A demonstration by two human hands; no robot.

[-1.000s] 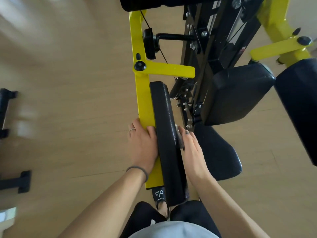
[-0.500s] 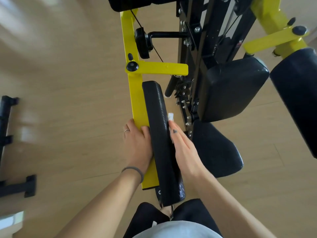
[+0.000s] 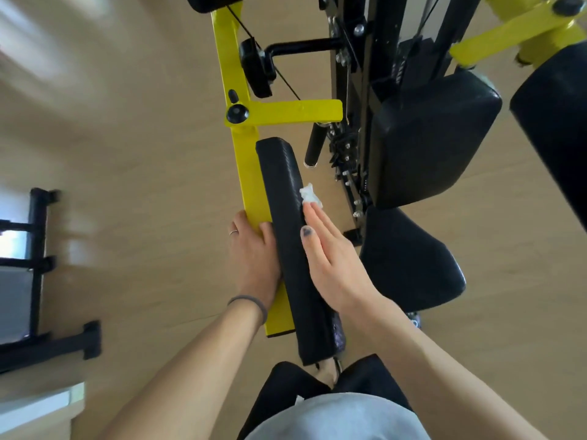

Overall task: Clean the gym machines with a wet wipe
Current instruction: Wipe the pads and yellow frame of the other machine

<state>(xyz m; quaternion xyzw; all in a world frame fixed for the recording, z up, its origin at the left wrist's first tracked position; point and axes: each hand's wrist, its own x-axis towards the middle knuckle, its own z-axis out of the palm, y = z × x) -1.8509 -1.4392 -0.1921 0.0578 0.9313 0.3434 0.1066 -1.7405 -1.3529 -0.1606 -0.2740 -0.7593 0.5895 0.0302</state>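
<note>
Head view: a person wipes a gym machine's long black pad (image 3: pixel 286 223), which runs beside a yellow bar (image 3: pixel 251 185). The right hand (image 3: pixel 333 262) lies flat along the pad's right edge, fingers (image 3: pixel 317 223) straight and pressed together, pushing a crumpled white wipe (image 3: pixel 310 195) against the vinyl. The left hand (image 3: pixel 254 258) steadies the other side, thumb touching the pad, the other fingers on the bar. The wipe looks limp, damp and light, likely to bunch unless pinned beneath flat fingertips; the padded vinyl should yield slightly and slide easily. No containers are visible.
</note>
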